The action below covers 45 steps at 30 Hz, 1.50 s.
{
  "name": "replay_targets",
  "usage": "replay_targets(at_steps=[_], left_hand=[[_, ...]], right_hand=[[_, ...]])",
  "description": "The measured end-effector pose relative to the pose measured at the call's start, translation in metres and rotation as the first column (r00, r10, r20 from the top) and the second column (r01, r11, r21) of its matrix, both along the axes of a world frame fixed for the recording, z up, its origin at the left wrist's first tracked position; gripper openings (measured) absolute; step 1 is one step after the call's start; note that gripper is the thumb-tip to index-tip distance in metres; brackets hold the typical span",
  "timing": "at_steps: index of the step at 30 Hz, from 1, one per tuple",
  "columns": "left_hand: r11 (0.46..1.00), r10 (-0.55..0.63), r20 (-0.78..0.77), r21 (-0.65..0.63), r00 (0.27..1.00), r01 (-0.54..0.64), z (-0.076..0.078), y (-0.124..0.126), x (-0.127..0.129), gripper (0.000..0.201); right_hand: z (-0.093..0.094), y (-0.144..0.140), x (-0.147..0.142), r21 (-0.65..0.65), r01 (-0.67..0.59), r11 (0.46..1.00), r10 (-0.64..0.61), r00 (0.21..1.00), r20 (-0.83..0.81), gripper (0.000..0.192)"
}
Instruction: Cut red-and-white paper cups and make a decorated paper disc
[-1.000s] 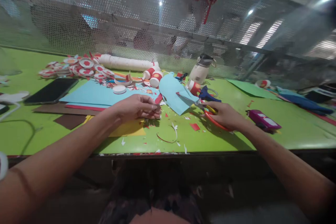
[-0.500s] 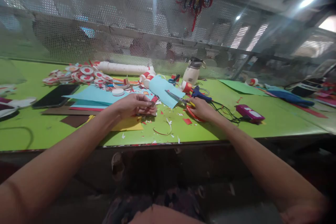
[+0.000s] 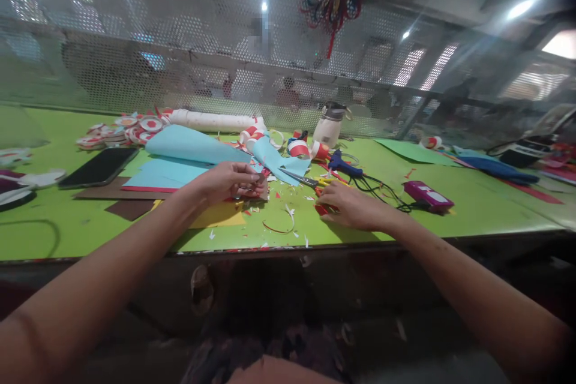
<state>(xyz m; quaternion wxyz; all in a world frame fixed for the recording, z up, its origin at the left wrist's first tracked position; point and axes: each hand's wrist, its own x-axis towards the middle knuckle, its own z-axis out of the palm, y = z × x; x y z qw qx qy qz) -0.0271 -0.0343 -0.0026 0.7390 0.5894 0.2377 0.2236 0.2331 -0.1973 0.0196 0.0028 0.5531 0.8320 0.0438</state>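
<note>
My left hand [image 3: 234,181] rests low over the stacked sheets, thumb and fingers pinched together. Whatever lies between its fingertips is too small to make out. A curled light-blue paper [image 3: 193,145] rises just behind it, above flat blue sheets [image 3: 164,174]. My right hand [image 3: 348,205] is closed around the red and yellow handles of a pair of scissors [image 3: 308,181]. Their blades point left, against a folded, creased blue paper piece [image 3: 276,158]. Part of the handles is hidden by my fingers. Small paper scraps and a thin curled strip [image 3: 281,230] lie between my hands.
A phone [image 3: 99,167] and a pile of red-and-white paper discs [image 3: 130,131] sit left. Behind are a white roll [image 3: 213,119], a jug [image 3: 330,124] and a blue glue gun [image 3: 344,164]. Its cable runs near a magenta box [image 3: 427,197]. A perforated screen [image 3: 216,60] stands behind.
The blue paper near the scissors has shifted and folded, and a large curled blue sheet now stands farther left. My right hand has turned and dropped slightly; my left hand has barely moved.
</note>
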Motion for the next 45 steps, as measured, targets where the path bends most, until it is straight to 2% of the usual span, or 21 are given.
replay_targets(at_steps=[3,8,12,16,19,22,25,28,33,35,37,39,42,45], left_hand=[[1.000,0.008,-0.005,0.009,1.000,-0.008,0.000,0.000,-0.001,0.011],[0.999,0.031,0.017,0.009,0.999,-0.031,0.004,-0.002,-0.002,0.017],[0.998,0.059,0.058,0.012,0.997,-0.060,0.006,-0.001,-0.003,0.019],[0.998,0.043,0.065,0.033,0.997,-0.046,0.006,0.000,-0.004,0.022],[0.999,0.027,0.070,0.035,0.997,-0.029,0.005,0.001,-0.004,0.024],[0.999,0.018,0.069,0.027,0.997,-0.020,0.003,0.001,-0.004,0.027],[0.999,0.037,0.057,0.021,0.998,-0.039,0.002,0.001,-0.004,0.027],[0.998,0.066,0.042,0.006,0.997,-0.066,0.001,0.000,-0.003,0.025],[0.994,0.111,0.057,-0.020,0.992,-0.110,-0.001,0.002,0.000,0.025],[0.991,0.131,0.066,-0.029,0.989,-0.130,-0.002,0.003,0.001,0.026],[0.988,0.151,0.074,-0.034,0.986,-0.149,-0.002,0.002,0.003,0.027],[0.984,0.175,0.071,-0.033,0.982,-0.173,-0.002,-0.002,0.005,0.026],[0.982,0.188,0.057,-0.030,0.980,-0.187,0.000,-0.013,0.009,0.026],[0.977,0.210,0.038,-0.033,0.977,-0.209,0.004,-0.024,0.015,0.028]], right_hand=[[0.000,0.003,-0.006,0.000,-0.005,1.000,0.005,0.997,0.080,0.018],[-0.006,0.011,-0.012,0.024,-0.021,1.000,0.014,0.964,0.265,0.021],[-0.015,0.012,-0.012,0.047,-0.040,0.998,0.025,0.960,0.277,0.019],[-0.018,0.016,-0.012,0.102,0.032,0.994,-0.051,0.980,0.191,0.020],[-0.018,0.029,-0.011,0.222,0.065,0.973,-0.061,0.998,-0.025,0.023],[-0.017,0.049,-0.015,0.365,0.099,0.926,-0.013,0.973,-0.231,0.023],[-0.020,0.073,-0.028,0.445,0.082,0.892,0.022,0.974,-0.223,0.024],[-0.027,0.093,-0.043,0.438,0.044,0.898,0.046,0.980,-0.193,0.024],[-0.035,0.098,-0.056,0.425,-0.033,0.905,0.126,0.973,-0.191,0.018],[-0.033,0.092,-0.054,0.457,-0.016,0.889,0.164,0.944,-0.286,0.020],[-0.028,0.087,-0.051,0.493,0.054,0.868,0.197,0.874,-0.443,0.020],[-0.022,0.084,-0.050,0.474,0.139,0.869,0.193,0.787,-0.585,0.022],[-0.018,0.081,-0.053,0.306,0.179,0.935,0.113,0.666,-0.737,0.028],[-0.021,0.079,-0.061,0.127,0.126,0.984,0.035,0.559,-0.829,0.033]])
